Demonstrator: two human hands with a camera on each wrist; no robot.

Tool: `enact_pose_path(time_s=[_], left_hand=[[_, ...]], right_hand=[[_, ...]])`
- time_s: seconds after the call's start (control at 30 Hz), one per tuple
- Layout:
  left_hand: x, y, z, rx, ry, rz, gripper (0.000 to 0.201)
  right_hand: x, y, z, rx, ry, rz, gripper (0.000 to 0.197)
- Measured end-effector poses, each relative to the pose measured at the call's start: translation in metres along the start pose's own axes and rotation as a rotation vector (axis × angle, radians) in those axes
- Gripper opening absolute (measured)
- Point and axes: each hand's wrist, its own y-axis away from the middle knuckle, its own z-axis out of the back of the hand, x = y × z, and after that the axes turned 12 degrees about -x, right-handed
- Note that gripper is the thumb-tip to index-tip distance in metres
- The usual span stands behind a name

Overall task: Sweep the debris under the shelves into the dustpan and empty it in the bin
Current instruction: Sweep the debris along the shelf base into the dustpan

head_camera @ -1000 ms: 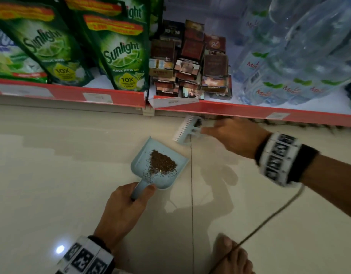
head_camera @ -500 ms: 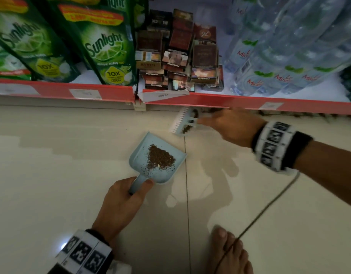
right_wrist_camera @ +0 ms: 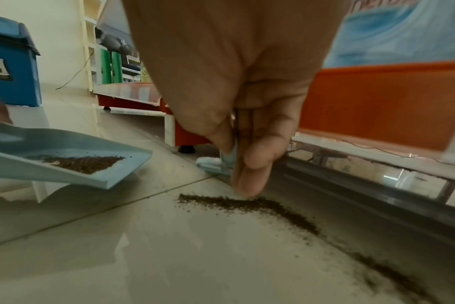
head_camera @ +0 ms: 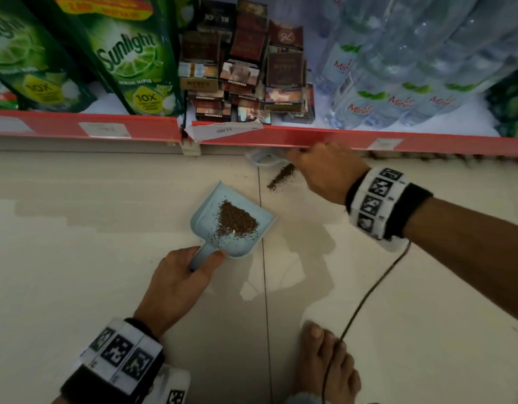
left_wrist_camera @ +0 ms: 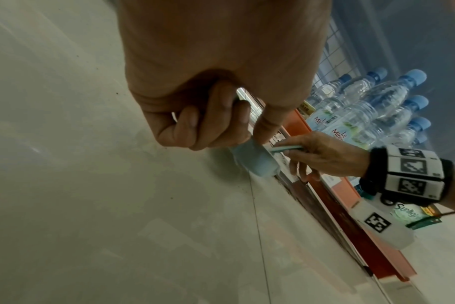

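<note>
A pale blue dustpan (head_camera: 211, 208) with a pile of brown debris (head_camera: 237, 221) sits tilted above the floor, its handle gripped by my left hand (head_camera: 181, 275). In the right wrist view the dustpan (right_wrist_camera: 18, 142) is at the left, lip raised. My right hand (head_camera: 324, 170) holds a small pale blue brush (head_camera: 263, 158) low at the shelf's bottom edge, half under it. A streak of brown debris (head_camera: 281, 177) lies on the floor between brush and pan; in the right wrist view the debris line (right_wrist_camera: 247, 204) curves away toward the shelf gap.
The red-edged shelf (head_camera: 310, 138) carries green soap pouches (head_camera: 132, 59), cigarette packs (head_camera: 240, 83) and water bottles (head_camera: 397, 77). A blue bin (right_wrist_camera: 11, 67) stands far left on the floor. My bare foot (head_camera: 327, 363) and a cable (head_camera: 368, 298) are at the bottom right.
My right hand has carried the brush back to the shelf's bottom edge, leaving a streak of debris on the floor. The dustpan and left hand have barely moved.
</note>
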Motion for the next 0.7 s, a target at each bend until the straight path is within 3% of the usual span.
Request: enact_pose_path(time_s=[0.17,0.33,0.5,0.63,0.7], left_hand=[[0.004,0.0,0.005,-0.014,0.017,0.014,0.048],[0.005,0.005,0.001,0.009,0.01,0.027,0.049],[0.002,0.006,0.001,0.025,-0.038,-0.017,0.043],[0.003,0.011,0.001,0.06,-0.033,0.021,0.048],[0.005,0.014,0.0,0.057,-0.031,0.047,0.051]], right_hand=[[-0.023,0.026,0.019,0.022,0.104,0.049,0.034],[0.014,-0.005,0.023,-0.028,-0.005,0.106,0.054],[0.039,-0.034,0.012,-0.068,0.034,0.19,0.053],[0.007,-0.007,0.001,0.057,0.015,0.212,0.054],[-0.011,0.013,0.003,0.039,0.049,0.181,0.047]])
